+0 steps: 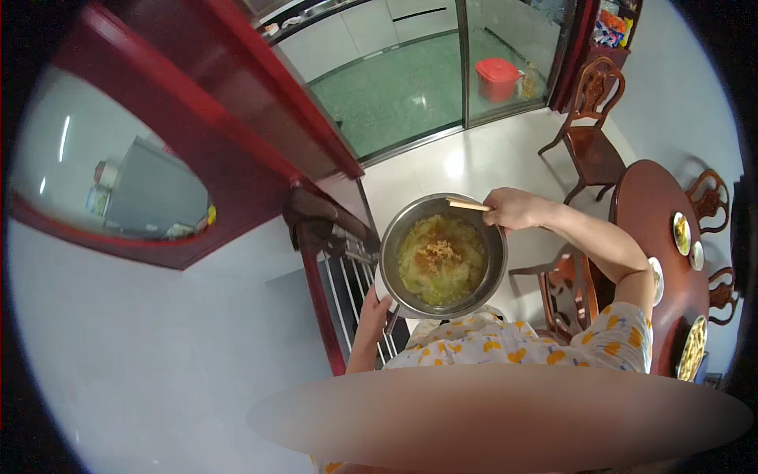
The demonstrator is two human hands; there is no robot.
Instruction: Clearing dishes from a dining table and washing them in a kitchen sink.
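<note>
A round stainless steel bowl point(500, 275) is held up in front of my body. Inside it lies a wet, yellow-green food mixture point(408, 260) with a brown, crumbly heap point(440, 255) in the middle. My left hand point(374, 311) grips the bowl low on its left side, where something white point(381, 285) shows against the metal; I cannot tell what it is. At the upper right rim, my right hand point(514, 208) holds the bowl's edge together with a pair of light wooden chopsticks point(468, 204), whose ends reach over the food.
To the right stands a dark wooden table point(645, 195) with several dishes, including a plate of food point(681, 233). Wooden chairs point(595, 154) surround it. A stair railing point(323, 314) runs at left. Ahead, a glass sliding door point(465, 71) borders a green-floored room with a red bucket point(496, 80).
</note>
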